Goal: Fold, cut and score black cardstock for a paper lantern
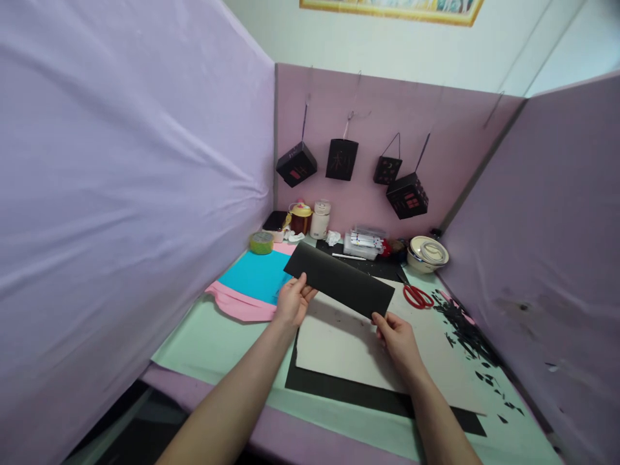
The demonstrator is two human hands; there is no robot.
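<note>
A long strip of black card [341, 276] is held up in the air between both hands, tilted down to the right. My left hand [294, 301] pinches its lower left edge, thumb in front and fingers behind. At the lower right corner my right hand [396, 332] grips it between thumb and fingers. Beneath lies a large off-white board [339, 352] on top of a black sheet [349, 391]. Red-handled scissors [418, 297] rest just beyond the right hand. Blue sheets [256, 276] and pink paper [242, 303] lie beside the left hand.
Black paper scraps [467, 329] are strewn along the table's right side. At the back stand a tape roll [261, 243], a white bottle [320, 221], a box of pens [363, 244] and a cream bowl [426, 255]. Several black paper lanterns [341, 159] hang on the pink back wall.
</note>
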